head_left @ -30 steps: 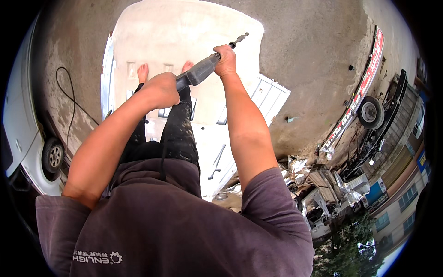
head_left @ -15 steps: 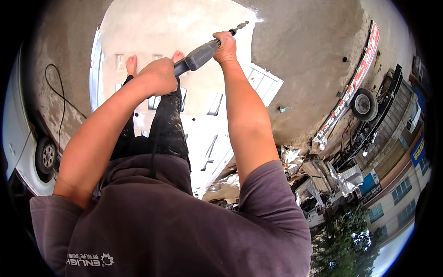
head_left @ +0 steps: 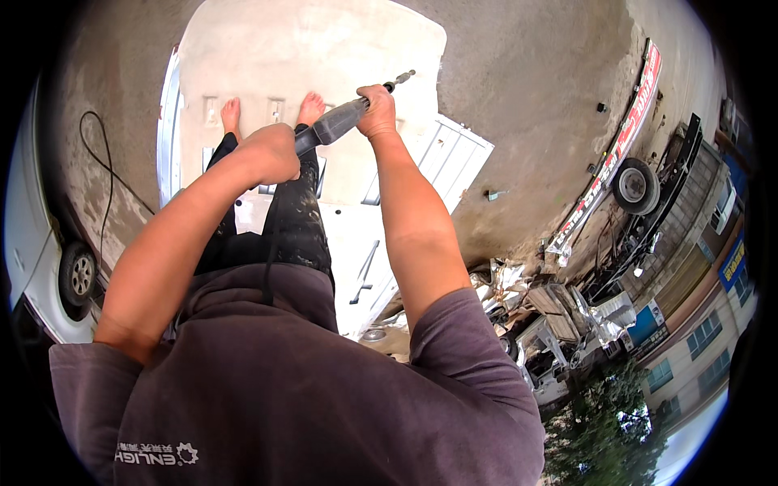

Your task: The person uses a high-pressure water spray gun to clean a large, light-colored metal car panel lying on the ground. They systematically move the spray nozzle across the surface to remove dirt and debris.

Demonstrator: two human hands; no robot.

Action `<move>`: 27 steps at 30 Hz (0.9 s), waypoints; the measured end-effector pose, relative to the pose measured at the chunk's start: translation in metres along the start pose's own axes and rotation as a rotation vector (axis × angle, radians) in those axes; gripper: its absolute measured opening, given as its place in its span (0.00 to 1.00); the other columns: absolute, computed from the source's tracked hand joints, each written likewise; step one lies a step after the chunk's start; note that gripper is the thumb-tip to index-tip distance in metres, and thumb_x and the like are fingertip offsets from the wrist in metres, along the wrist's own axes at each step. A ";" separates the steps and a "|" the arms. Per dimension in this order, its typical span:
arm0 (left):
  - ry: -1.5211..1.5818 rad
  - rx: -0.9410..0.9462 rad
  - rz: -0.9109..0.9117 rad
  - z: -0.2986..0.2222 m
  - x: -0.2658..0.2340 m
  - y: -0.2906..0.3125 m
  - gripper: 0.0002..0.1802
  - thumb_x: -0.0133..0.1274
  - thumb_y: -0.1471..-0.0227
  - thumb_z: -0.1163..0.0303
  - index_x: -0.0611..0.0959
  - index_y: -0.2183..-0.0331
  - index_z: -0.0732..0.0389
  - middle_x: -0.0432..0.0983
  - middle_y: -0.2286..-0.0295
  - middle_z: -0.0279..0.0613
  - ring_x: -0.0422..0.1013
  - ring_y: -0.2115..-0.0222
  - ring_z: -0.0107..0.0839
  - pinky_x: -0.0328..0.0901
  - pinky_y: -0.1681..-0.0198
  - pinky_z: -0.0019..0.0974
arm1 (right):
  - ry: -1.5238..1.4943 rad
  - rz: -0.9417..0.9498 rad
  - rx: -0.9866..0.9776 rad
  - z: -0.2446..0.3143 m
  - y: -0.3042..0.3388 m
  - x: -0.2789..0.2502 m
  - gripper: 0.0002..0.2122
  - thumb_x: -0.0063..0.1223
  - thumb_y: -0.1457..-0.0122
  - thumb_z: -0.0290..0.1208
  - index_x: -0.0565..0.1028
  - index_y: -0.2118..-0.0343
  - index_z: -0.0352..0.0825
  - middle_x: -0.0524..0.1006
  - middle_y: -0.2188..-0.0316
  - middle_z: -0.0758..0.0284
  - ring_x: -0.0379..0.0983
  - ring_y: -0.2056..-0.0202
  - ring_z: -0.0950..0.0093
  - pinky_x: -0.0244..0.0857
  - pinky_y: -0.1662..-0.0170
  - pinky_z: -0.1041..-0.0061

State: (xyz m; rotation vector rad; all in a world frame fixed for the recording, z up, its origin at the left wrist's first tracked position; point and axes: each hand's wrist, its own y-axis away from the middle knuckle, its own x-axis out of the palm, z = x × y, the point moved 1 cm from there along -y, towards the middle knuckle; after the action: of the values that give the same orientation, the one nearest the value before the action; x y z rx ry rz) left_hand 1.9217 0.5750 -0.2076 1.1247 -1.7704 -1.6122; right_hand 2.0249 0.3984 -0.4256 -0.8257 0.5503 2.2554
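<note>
A dark grey spray gun with a short metal nozzle point(head_left: 332, 123) slants up to the right in front of me. My left hand point(head_left: 271, 154) is closed round its rear end, fingers partly hidden. Farther along, my right hand point(head_left: 377, 112) wraps the front of the body just behind the nozzle. The nozzle tip is held above a large off-white panel point(head_left: 316, 40) with rounded corners and molded recesses, lying on the ground. Two bare feet point(head_left: 232, 113) stand on this panel, below dark stained trousers. No spray shows at the tip.
A ribbed white panel point(head_left: 458, 154) lies beside the large one. To the left are a white vehicle point(head_left: 32, 243) with its wheel point(head_left: 79, 275) and a black hose point(head_left: 111, 174). On the right lie a red-and-white strip point(head_left: 620, 150), a loose wheel point(head_left: 635, 186) and a scrap heap point(head_left: 559, 316).
Both hands and the spray gun have moved down and left, closer to my body. White mist at the nozzle tip before is no longer visible.
</note>
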 end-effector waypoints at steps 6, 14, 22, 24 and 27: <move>-0.046 0.079 -0.252 0.019 -0.008 0.003 0.14 0.61 0.61 0.72 0.80 0.71 0.72 0.78 0.73 0.62 0.76 0.65 0.53 0.68 0.61 0.44 | 0.067 -0.014 -0.089 0.027 -0.054 -0.009 0.09 0.62 0.61 0.26 0.80 0.72 0.36 0.79 0.71 0.59 0.75 0.64 0.60 0.70 0.58 0.66; -0.048 0.061 -0.190 0.047 0.003 0.034 0.15 0.59 0.60 0.72 0.80 0.68 0.72 0.77 0.68 0.66 0.75 0.62 0.57 0.69 0.57 0.44 | -0.023 -0.040 -0.066 0.057 -0.018 0.010 0.07 0.62 0.63 0.31 0.79 0.79 0.36 0.78 0.75 0.59 0.74 0.65 0.59 0.70 0.60 0.64; -0.017 0.031 -0.056 0.076 0.023 0.086 0.15 0.60 0.59 0.71 0.80 0.69 0.74 0.77 0.68 0.65 0.76 0.62 0.55 0.69 0.58 0.45 | -0.039 0.045 -0.009 0.090 0.058 0.029 0.08 0.62 0.61 0.26 0.80 0.74 0.34 0.78 0.73 0.58 0.75 0.66 0.58 0.70 0.60 0.65; -0.013 0.067 -0.130 0.088 0.022 0.089 0.15 0.59 0.59 0.72 0.80 0.68 0.74 0.77 0.68 0.65 0.75 0.61 0.55 0.69 0.57 0.45 | -0.028 0.070 -0.018 0.113 0.043 0.023 0.09 0.62 0.61 0.27 0.80 0.73 0.34 0.78 0.73 0.58 0.75 0.66 0.58 0.70 0.59 0.65; -0.003 0.075 -0.212 0.101 0.008 0.094 0.16 0.58 0.60 0.72 0.79 0.66 0.72 0.77 0.67 0.65 0.75 0.61 0.55 0.68 0.57 0.46 | -0.023 -0.054 -0.129 0.127 0.007 0.023 0.06 0.61 0.62 0.30 0.80 0.78 0.36 0.78 0.75 0.59 0.74 0.67 0.59 0.70 0.61 0.64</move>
State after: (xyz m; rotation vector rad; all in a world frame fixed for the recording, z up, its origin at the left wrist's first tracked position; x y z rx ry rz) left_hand 1.8131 0.6219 -0.1358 1.3852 -1.7764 -1.6794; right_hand 1.9550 0.4766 -0.3500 -0.8667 0.3705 2.2666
